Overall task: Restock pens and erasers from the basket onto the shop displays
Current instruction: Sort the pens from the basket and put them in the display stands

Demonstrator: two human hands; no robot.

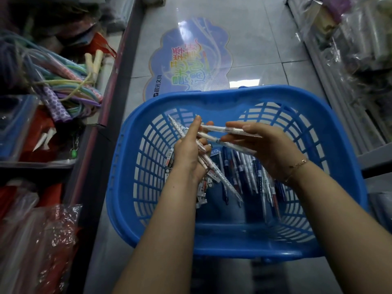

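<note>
White pens (209,136) gripped in a loose fan by left hand (188,153), one pinched by right hand (263,145) — above blue basket (339,149) mid-floor. Bundle could be dropped — splayed, crossed barrels.

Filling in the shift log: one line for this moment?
left hand: grips white pens | right hand: holds white pen | blue plastic basket: pens inside
</note>
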